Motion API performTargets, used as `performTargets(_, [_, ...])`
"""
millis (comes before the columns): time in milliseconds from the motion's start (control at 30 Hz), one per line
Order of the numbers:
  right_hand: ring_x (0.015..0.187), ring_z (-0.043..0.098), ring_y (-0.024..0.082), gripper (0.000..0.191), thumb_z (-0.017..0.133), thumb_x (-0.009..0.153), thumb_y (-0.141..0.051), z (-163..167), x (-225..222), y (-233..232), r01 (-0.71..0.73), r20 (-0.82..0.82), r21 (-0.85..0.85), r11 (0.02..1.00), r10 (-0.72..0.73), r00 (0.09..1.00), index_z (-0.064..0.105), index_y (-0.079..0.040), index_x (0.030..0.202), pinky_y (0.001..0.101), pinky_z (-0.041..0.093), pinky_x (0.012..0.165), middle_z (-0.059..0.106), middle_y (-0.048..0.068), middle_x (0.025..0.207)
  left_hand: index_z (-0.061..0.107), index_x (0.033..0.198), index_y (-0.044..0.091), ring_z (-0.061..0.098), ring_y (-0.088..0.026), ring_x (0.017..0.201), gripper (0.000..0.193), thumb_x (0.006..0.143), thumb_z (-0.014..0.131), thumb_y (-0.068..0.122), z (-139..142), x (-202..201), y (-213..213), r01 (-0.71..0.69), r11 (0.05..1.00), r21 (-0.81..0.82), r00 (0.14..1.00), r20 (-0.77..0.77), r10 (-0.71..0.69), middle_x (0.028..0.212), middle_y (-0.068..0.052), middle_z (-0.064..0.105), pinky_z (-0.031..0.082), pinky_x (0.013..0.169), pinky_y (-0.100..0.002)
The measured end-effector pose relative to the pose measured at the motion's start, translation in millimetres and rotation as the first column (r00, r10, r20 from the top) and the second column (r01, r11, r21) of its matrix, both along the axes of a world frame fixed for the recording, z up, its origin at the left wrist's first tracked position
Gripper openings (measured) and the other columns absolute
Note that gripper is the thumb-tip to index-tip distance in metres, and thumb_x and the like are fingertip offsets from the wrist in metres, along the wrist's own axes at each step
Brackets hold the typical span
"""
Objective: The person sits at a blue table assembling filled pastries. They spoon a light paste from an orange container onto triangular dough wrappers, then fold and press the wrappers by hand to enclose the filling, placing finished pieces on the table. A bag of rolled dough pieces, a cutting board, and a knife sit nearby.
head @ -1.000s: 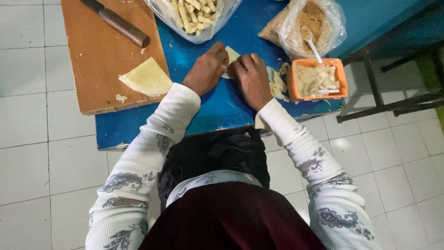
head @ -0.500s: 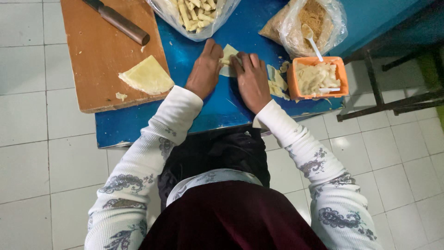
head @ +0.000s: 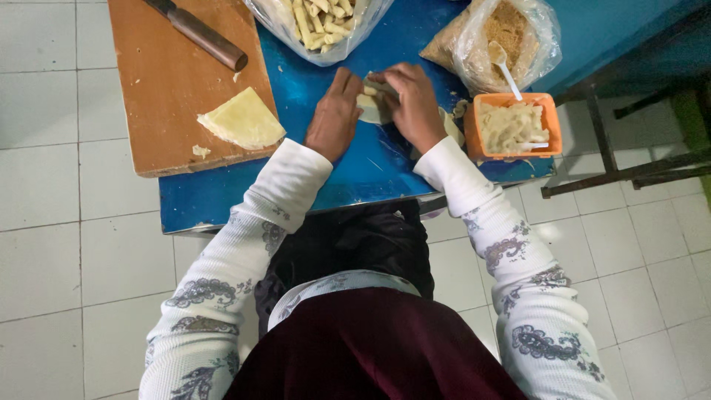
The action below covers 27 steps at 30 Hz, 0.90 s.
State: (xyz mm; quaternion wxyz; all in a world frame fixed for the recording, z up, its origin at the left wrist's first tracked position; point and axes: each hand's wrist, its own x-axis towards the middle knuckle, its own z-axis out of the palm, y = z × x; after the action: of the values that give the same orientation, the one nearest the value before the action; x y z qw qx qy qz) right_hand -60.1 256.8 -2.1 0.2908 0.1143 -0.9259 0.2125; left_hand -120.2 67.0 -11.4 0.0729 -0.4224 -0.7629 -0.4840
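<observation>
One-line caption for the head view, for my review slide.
Left hand and right hand press a pale wrapper on the blue table, beside an orange tub.

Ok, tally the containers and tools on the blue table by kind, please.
Clear plastic bags: 2
Orange square plastic tub: 1
Brown wooden cutting board: 1
Brown-handled knife: 1
White plastic spoon: 1
Total: 6

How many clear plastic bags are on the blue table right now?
2. One clear plastic bag of pale rolled sticks sits at the top centre, beside the wooden cutting board. The other, a bag of brown crumbs, lies behind the orange container. Others may lie outside the view.
</observation>
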Motion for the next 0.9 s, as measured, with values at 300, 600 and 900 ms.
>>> performTargets(300, [0.095,0.064,0.03,0.016,0.072,0.09,-0.006,2,0,-4,0.074,-0.016,0.186,0.98,-0.072,0.997,0.075,-0.009,0.106,0.0428,0.047,0.079,0.07,0.008,0.1,0.055,0.11,-0.004,0.058,-0.045,0.104,0.035,0.08,0.074,-0.009,-5,-2,-1,0.001,1.0,-0.02,0.999,-0.045,-0.002,0.115,-0.022,0.048,0.051,0.083,-0.048])
performTargets(600, [0.094,0.061,0.004,0.022,0.063,0.105,-0.01,16,18,31,0.039,0.369,-0.637,0.77,0.26,0.892,0.071,-0.005,0.126,0.0201,0.05,0.088,0.071,-0.005,0.104,0.06,0.119,-0.001,0.062,-0.04,0.099,0.039,0.083,0.074,-0.009,2,0,1,-0.014,1.0,0.012,0.999,0.042,0.014,0.12,-0.019,0.055,0.053,0.081,-0.044])
performTargets(900, [0.089,0.058,0.003,0.009,0.061,0.103,-0.012,23,50,5,0.173,0.325,-0.931,0.323,0.51,0.797,0.063,-0.01,0.111,0.0216,0.046,0.077,0.067,-0.005,0.106,0.066,0.121,-0.002,0.069,-0.01,0.102,0.024,0.098,0.067,-0.004,-1,16,1,0.227,0.842,0.49,0.684,0.535,-0.496,0.114,-0.005,0.071,0.056,0.09,-0.026])
